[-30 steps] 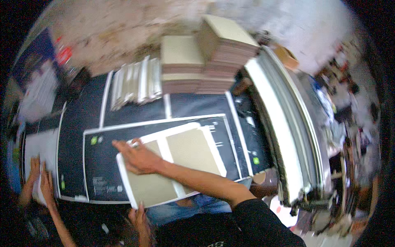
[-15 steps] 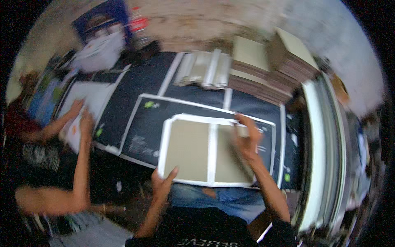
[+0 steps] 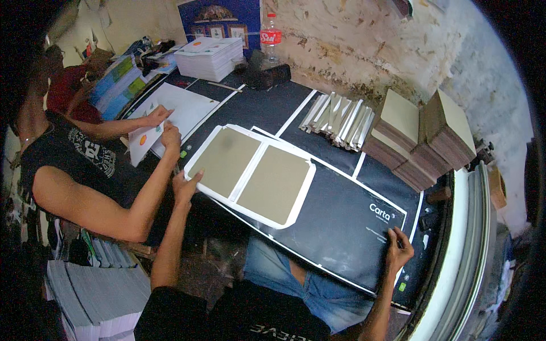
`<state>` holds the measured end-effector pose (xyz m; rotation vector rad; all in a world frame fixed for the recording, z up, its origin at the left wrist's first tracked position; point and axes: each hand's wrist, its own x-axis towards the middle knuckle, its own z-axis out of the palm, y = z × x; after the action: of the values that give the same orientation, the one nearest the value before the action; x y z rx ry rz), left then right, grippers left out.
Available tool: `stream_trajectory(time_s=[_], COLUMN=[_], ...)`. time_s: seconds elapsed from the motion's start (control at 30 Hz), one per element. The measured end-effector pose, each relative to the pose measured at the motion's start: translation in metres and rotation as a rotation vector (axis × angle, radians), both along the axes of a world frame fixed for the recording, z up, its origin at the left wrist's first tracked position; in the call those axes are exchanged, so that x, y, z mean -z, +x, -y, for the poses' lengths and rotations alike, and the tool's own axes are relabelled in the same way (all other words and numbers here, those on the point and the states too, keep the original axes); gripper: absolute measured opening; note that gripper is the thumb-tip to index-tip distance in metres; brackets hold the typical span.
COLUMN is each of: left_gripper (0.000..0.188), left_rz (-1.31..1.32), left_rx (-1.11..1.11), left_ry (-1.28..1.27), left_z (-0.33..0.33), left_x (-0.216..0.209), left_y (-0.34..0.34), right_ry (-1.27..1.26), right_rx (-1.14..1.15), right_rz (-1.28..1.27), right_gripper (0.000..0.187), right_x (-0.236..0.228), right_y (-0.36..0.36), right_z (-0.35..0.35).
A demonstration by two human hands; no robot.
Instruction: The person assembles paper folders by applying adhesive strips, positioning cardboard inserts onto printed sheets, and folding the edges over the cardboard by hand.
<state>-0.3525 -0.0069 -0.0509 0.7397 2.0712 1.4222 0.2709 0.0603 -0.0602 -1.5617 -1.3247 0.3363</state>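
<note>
A case cover (image 3: 273,182), two grey-beige boards on white sheeting with a narrow strip between them, lies slantwise over the black table mat (image 3: 341,216). My left hand (image 3: 185,186) grips its near left corner, thumb on top and fingers beneath. The cover's white border is folded over the board edges, and its corners are cut off at an angle. My right hand (image 3: 400,249) is apart from the cover, above the right end of the mat. Its fingers are bent together; whether something small sits in them is hidden.
Beyond the mat lie a bundle of board strips (image 3: 338,120) and stacks of cut boards (image 3: 418,136). A co-worker's hands (image 3: 165,125) handle a printed sheet at left. A bottle (image 3: 271,40) and paper stack (image 3: 209,57) stand behind. Upright sheets (image 3: 469,244) line the right side.
My right hand has left the cover's right side and moved right. The cover now sits tilted and farther left in view, still in my left hand. The view itself has turned.
</note>
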Motion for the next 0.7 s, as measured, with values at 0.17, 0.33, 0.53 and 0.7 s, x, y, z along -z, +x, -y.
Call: stream_trajectory(time_s=[0.17,0.33,0.53,0.7], left_gripper=[0.083,0.026,0.046,0.025], left_rz=[-0.603,-0.383,-0.652,-0.785], left_rx=[-0.439,0.022,0.25,0.357], left_ry=[0.212,0.243,0.148,0.229], left_z=[0.004,-0.002,-0.137,-0.284], left_x=[0.02,-0.022,-0.034,-0.009], left_y=[0.035,0.126,0.176,0.164], right_ry=[0.051,-0.126,0.186,0.018], right_rx=[0.057,0.066,-0.183,-0.254], right_rz=[-0.4,-0.096,-0.033,-0.283], right_gripper=[0.022,0.025,0.028,0.024], right_x=[0.011,0.001,0.02,0.019], right_y=[0.0,0.001,-0.064,-0.092], right_z=[-0.005,-0.027,-0.131,-0.148])
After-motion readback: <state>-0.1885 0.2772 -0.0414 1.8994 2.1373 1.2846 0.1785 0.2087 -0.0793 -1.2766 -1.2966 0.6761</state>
